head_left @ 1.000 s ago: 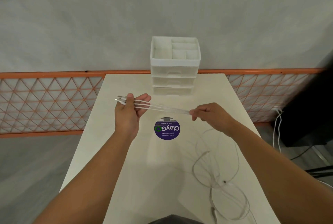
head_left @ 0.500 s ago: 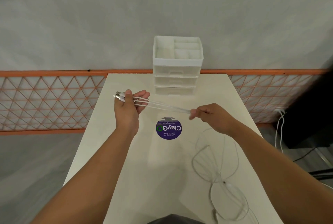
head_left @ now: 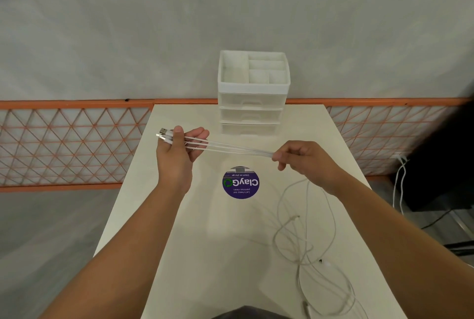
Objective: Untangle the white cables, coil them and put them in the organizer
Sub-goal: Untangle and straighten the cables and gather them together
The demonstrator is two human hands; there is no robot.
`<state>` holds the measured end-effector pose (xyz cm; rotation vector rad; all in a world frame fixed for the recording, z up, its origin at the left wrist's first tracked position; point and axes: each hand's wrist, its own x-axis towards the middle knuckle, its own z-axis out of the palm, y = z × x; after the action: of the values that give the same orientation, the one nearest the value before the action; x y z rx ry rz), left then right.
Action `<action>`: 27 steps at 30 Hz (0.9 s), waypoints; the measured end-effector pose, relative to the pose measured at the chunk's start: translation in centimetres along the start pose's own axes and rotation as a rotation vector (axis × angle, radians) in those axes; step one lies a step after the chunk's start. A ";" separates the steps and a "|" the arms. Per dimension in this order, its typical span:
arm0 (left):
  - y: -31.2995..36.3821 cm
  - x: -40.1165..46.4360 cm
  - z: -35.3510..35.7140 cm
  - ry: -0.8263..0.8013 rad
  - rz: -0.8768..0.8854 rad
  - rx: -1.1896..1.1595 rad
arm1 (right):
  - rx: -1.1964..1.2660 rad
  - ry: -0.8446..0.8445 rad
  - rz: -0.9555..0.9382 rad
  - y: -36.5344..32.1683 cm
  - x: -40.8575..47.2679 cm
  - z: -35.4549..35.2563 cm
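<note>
A cream table (head_left: 205,254) with a smooth matt top stands against a grey wall, and an orange lattice fence (head_left: 71,147) runs behind it on both sides. At the far edge of the table stands the white plastic organizer (head_left: 253,93), with an open tray of several compartments on top and drawers under it. A round purple sticker (head_left: 240,182) lies flat on the table in the middle, just in front of the two hands. At the right, beside a dark object, two more white wires (head_left: 400,180) hang down to the floor.

The left hand (head_left: 177,157) is raised above the table and pinches the plug ends of the white cables (head_left: 230,148) between thumb and fingers; two metal plugs stick out to the left of the thumb. From there the thin, smooth strands run tight and nearly straight to the right hand (head_left: 305,162), whose curled fingers pinch them together. Below the right hand the remaining length falls to the table and lies in loose, crossing loops near the right edge; how many cables are in this heap I cannot tell for sure.
</note>
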<state>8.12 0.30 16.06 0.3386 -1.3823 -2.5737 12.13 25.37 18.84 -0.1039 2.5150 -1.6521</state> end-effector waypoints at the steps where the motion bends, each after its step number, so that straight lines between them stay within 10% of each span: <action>1: 0.0 0.0 0.0 -0.001 -0.003 0.003 | 0.017 -0.035 0.045 -0.1 0.0 -0.1; 17: -1.3 0.4 -0.9 0.030 -0.085 0.028 | -0.066 0.025 0.027 -1.7 0.4 -1.3; 27: -3.3 1.3 -3.1 0.053 -0.462 0.076 | -0.138 -0.021 -0.034 -4.1 2.4 -2.4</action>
<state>7.56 -0.76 11.51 0.8200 -1.5336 -2.8395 9.35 25.58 23.37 -0.1774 2.6230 -1.4790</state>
